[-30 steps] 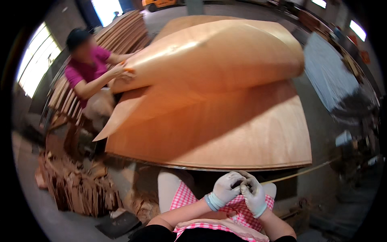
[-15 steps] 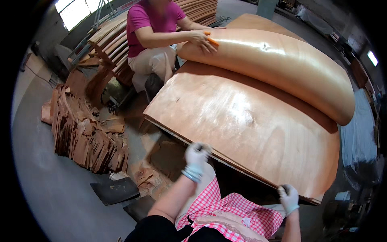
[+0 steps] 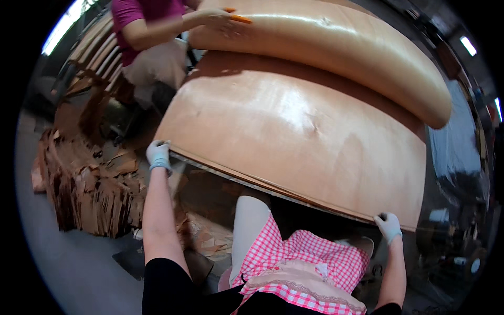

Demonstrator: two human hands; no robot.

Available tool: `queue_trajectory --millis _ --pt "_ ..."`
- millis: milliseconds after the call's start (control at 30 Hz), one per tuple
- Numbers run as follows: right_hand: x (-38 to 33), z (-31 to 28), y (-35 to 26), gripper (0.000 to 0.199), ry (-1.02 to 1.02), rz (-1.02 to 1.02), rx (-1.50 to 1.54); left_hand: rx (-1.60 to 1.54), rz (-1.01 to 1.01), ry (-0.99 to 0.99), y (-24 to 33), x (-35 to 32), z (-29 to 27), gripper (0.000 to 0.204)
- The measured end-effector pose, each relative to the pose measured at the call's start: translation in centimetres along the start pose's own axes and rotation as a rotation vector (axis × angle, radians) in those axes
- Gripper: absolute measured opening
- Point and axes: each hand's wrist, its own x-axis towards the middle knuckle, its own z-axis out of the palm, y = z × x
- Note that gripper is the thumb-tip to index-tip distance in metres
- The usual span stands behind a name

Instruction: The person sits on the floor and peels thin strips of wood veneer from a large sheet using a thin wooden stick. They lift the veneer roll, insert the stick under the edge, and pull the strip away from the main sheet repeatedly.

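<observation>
A broad, thin wood veneer sheet (image 3: 247,131) lies in front of me, its smooth pale-brown face shining in the middle. My left hand (image 3: 158,154), in a white glove, is closed on the sheet's near left corner. Farther right, my gloved right hand (image 3: 389,226) grips the same near edge close to its right end, fingers curled over it. Other layers show just below this edge. Across the far half, a second veneer sheet (image 3: 341,50) is curled back into a large roll. A co-worker's hand (image 3: 218,22) rests on that roll's left end, with an orange tool (image 3: 240,19) in it.
The co-worker (image 3: 157,50) sits at the far left beside stacked curved wood sheets (image 3: 94,50). On the floor at left stands a pile of ragged brown veneer scraps (image 3: 89,189). Bluish plastic sheeting (image 3: 454,131) hangs at the right. My checked apron (image 3: 310,257) is below the near edge.
My left hand has moved left along the near edge to the corner. My right hand stays near the right end. The view has shifted, and the roll remains curled back.
</observation>
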Motion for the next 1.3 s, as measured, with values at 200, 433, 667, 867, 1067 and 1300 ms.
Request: queue_trajectory --millis 200,433,667,867,1067,1300 --pt "1.6 0.5 1.1 0.05 -0.055 0.191 -0.083 -0.192 0.032 -0.225 2.0 -0.4 0.6 0.019" --pt "1.9 1.2 1.7 0.049 -0.156 0.237 0.025 0.395 0.312 0.185 15.9 -13.3 2.1 0.058" --pt "2.2 1.3 1.6 0.054 -0.151 0.183 0.023 0.269 1.126 -0.641 26.3 -46.5 15.5 0.088" --pt "1.5 -0.3 5.4 0.036 -0.175 0.117 0.213 0.332 1.049 -0.761 27.6 -50.7 18.3 0.106" --pt "-0.8 -5.0 25.4 0.031 0.029 0.277 0.11 0.416 1.098 -0.698 26.9 -49.5 18.1 0.105" --pt "0.6 -5.2 34.4 0.032 0.051 0.543 0.153 0.446 1.103 -0.707 26.7 -49.6 18.0 0.102"
